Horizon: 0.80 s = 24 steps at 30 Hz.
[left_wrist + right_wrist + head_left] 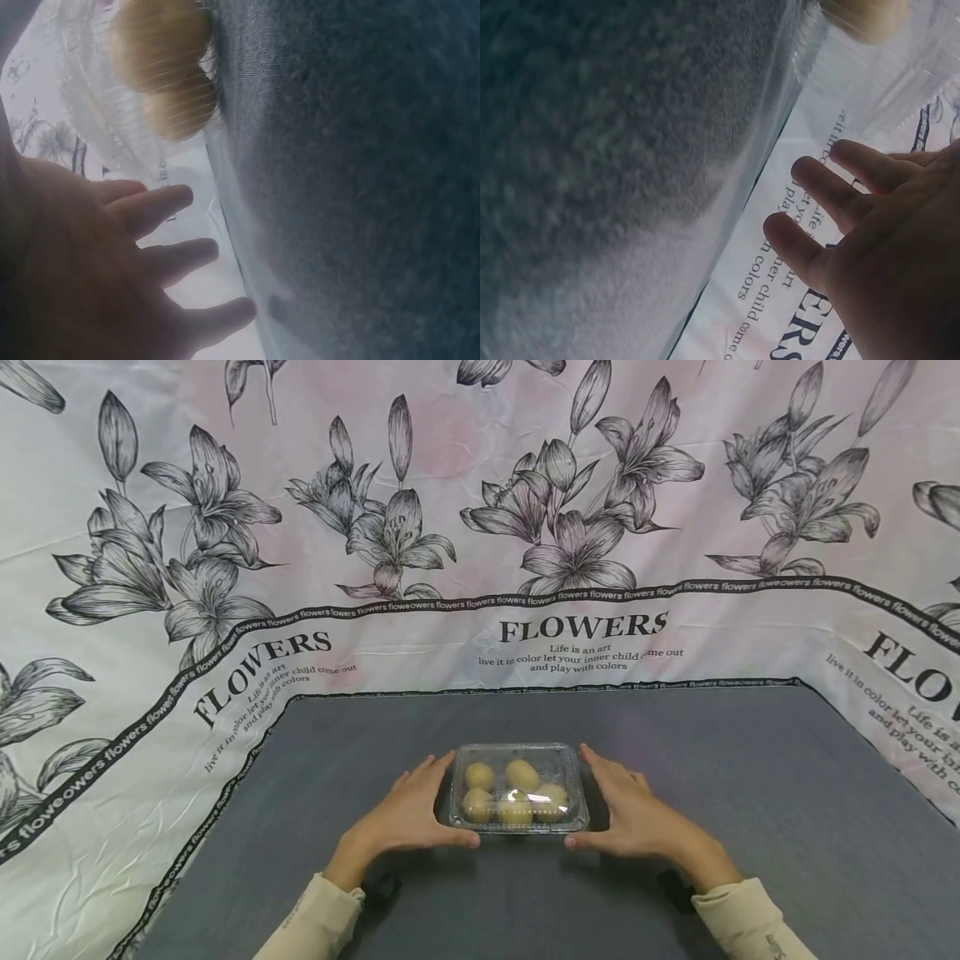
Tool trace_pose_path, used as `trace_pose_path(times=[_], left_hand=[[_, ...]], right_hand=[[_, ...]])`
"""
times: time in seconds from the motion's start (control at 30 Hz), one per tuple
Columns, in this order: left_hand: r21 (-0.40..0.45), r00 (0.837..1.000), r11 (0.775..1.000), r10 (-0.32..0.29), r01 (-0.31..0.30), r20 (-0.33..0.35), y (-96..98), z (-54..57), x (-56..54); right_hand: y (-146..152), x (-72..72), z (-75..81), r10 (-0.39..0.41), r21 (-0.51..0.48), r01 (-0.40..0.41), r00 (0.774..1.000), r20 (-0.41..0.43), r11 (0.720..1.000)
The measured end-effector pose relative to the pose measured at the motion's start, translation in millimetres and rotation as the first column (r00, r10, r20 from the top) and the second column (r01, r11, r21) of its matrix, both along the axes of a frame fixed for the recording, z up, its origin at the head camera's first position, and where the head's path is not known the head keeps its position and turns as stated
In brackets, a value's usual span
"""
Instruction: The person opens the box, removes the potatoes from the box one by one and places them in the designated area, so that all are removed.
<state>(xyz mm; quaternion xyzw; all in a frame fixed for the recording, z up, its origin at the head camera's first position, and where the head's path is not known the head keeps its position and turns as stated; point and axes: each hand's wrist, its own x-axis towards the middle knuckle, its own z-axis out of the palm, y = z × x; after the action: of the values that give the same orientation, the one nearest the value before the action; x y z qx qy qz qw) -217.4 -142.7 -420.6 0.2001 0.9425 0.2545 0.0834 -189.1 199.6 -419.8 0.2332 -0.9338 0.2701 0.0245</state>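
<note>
A clear plastic clamshell box is at the middle of the grey tabletop, its lid down. Inside it lie several pale yellow, round items that look like fruit or small potatoes. At the box's left end is my left hand, thumb by the front corner and index fingertip by the back corner. My right hand mirrors it at the right end. Both wrist views show the fingers spread and mostly straight, close beside the box. Whether fingertips or thumbs actually touch the plastic, I cannot tell.
Grey cloth covers the table around the box. Behind it and along both sides hangs a white and pink curtain printed with lilies and the word FLOWERS. A dark band sits at the right wrist.
</note>
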Motion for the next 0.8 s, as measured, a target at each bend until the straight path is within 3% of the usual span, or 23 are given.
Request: trace_pose_path(times=[0.6, 0.8], left_hand=[[0.018, 1.0, 1.0, 0.005, -0.005, -0.002, 3.9, -8.0, -1.6], [0.028, 0.999, 0.999, 0.043, -0.043, 0.003, 6.2, -8.7, -0.7]], right_hand=[[-2.9, -0.4, -4.3, 0.012, -0.075, -0.008, 0.998, 0.06, 0.997], [-2.4, -2.7, -4.6, 0.009, -0.093, -0.001, 0.996, 0.091, 0.996]])
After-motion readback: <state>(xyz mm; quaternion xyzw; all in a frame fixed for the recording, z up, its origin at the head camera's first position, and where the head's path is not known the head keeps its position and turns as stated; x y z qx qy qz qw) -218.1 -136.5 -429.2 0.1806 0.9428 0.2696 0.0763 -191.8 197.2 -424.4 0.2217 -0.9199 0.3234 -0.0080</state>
